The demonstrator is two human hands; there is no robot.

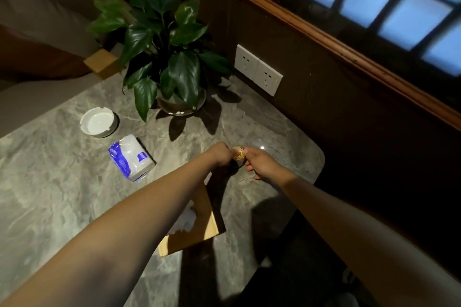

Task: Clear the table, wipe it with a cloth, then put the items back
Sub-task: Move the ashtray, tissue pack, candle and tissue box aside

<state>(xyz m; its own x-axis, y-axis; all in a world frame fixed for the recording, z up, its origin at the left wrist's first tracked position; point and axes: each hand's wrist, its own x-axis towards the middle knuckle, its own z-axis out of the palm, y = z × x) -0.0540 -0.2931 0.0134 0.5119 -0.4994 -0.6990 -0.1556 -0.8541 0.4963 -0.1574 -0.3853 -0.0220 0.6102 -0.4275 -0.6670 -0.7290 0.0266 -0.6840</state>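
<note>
Likely clearing table (74,207) | left hand (220,155), right hand (262,165) gripping toothpick jar (239,154) | next: lift upright, spill no sticks

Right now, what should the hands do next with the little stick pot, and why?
Probably lift the toothpick holder off the table: the left hand grips it, the right hand is at its top, and the ashtray also waits.
</note>
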